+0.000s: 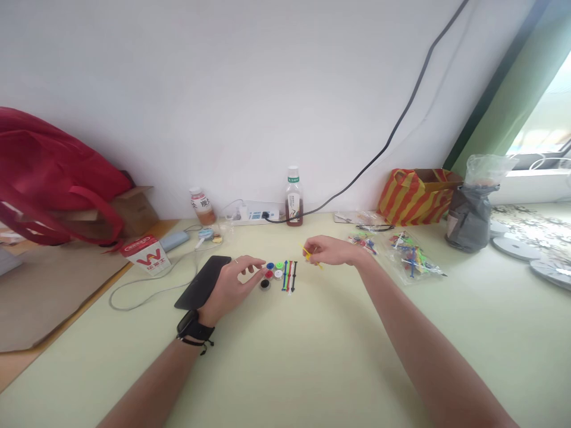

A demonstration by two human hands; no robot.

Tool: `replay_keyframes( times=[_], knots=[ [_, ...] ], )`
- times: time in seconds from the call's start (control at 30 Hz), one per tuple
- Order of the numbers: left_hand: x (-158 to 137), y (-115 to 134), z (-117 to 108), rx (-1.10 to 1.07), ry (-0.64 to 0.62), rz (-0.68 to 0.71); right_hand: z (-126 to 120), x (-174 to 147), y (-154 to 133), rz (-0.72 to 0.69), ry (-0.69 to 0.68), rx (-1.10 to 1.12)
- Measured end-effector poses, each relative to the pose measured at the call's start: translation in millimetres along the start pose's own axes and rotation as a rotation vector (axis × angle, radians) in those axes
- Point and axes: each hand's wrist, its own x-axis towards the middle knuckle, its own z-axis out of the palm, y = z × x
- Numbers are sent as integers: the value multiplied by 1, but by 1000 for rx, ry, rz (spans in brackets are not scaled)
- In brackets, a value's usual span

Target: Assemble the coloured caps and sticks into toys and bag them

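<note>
My right hand (pixel 325 249) pinches a small yellow plastic stick (pixel 307 252) just above the table. My left hand (pixel 236 279), with a ring and a black watch, hovers by a cluster of small round plastic pieces, fingers apart and nothing visible between them. In the cluster are a blue disc (pixel 270 266), a green disc (pixel 279 265), a red disc (pixel 269 274), a white disc (pixel 278 274) and a black disc (pixel 264 285). Beside them, several coloured sticks (pixel 289 276) lie side by side, the black one (pixel 294 276) nearest my right hand.
A black phone (pixel 203 282) lies under my left hand. To the right are clear bags of coloured pieces (pixel 413 258), a striped bag (pixel 417 196) and grey discs (pixel 517 246). Bottles (pixel 293 199), a power strip (pixel 256 214) and a black cable (pixel 357 172) are along the wall.
</note>
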Motion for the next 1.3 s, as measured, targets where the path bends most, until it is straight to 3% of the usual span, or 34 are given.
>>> replay_keyframes(
  times=[0.13,0.27,0.43,0.53,0.63,0.8,0.97,1.07,1.3],
  knots=[
    [-1,10,6,-25,70,80,33,14,-19,-154,-41,503],
    [-1,19,11,-72,65,164,60,21,-34,-219,-112,629],
    [-1,23,14,-98,74,181,66,20,-43,-199,-19,487],
    [-3,26,15,-114,41,175,66,18,-45,-163,-40,446],
    [-7,29,18,-133,21,147,66,16,-47,-135,7,267],
    [-9,29,17,-176,-98,130,56,16,-39,127,193,-183],
    [-7,26,14,-109,-234,145,46,14,-24,329,84,-297],
    [-7,24,12,-85,-240,146,47,14,-21,329,62,-322],
    [-3,12,7,-37,-68,69,53,15,-38,114,267,-393]
  ],
)
